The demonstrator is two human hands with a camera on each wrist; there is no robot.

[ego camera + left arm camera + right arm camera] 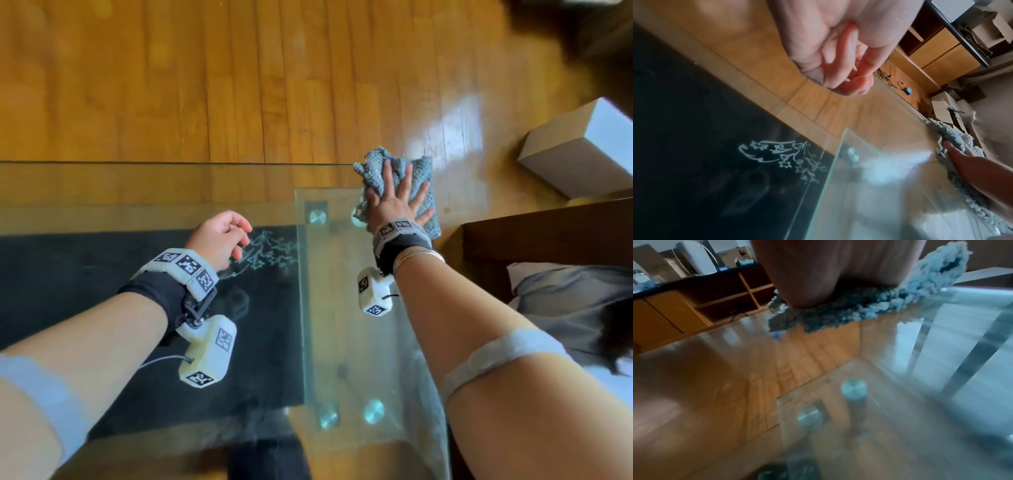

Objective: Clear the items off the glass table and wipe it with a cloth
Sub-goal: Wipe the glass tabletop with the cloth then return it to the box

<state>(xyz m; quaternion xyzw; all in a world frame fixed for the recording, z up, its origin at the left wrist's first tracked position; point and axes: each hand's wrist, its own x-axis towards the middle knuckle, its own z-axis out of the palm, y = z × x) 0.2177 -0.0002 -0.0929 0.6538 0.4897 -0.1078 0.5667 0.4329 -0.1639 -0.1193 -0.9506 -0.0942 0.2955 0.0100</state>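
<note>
A blue-grey fluffy cloth [419, 174] lies at the far right corner of the glass table [171, 185]. My right hand [399, 197] presses flat on the cloth with fingers spread and straight. The right wrist view shows the palm on the cloth [869, 305], which hangs a little over the glass edge. My left hand [222, 236] hovers above the table's middle, fingers loosely curled and holding nothing. In the left wrist view that left hand [838, 53] is seen from below, with the cloth [953, 142] far to the right.
A dark panel with an etched flower pattern [270, 251] shows through the glass. Round metal fittings [317, 216] hold the glass shelf below. A grey box [579, 154] sits on the wooden floor at right, and dark wooden furniture [548, 233] stands close to the table's right side.
</note>
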